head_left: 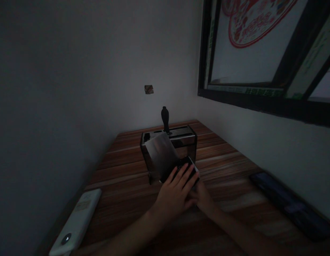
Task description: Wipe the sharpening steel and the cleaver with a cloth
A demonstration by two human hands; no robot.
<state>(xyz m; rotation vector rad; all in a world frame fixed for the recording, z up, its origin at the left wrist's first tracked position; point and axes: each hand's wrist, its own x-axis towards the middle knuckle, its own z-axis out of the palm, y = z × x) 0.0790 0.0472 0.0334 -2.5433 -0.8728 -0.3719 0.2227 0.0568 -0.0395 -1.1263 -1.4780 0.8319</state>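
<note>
A wide, flat metal blade (162,153), which looks like a cleaver, is held at a tilt above the table, its far end in front of a knife block (193,145). My left hand (171,199) lies over a black piece (190,164) with a pale edge at the near end of the blade, its fingers stretched across it. What that black piece is, I cannot make out. Closed beneath and to the right, my right hand (202,199) grips the near end, where the handle is hidden. A black knife handle (165,117) stands upright from the block.
The wood-grain table (122,160) meets walls on the left, back and right. A white rectangular device (79,217) lies at the left edge, and a dark phone (290,206) at the right. A dark-framed window (245,67) with a red decoration is on the right wall.
</note>
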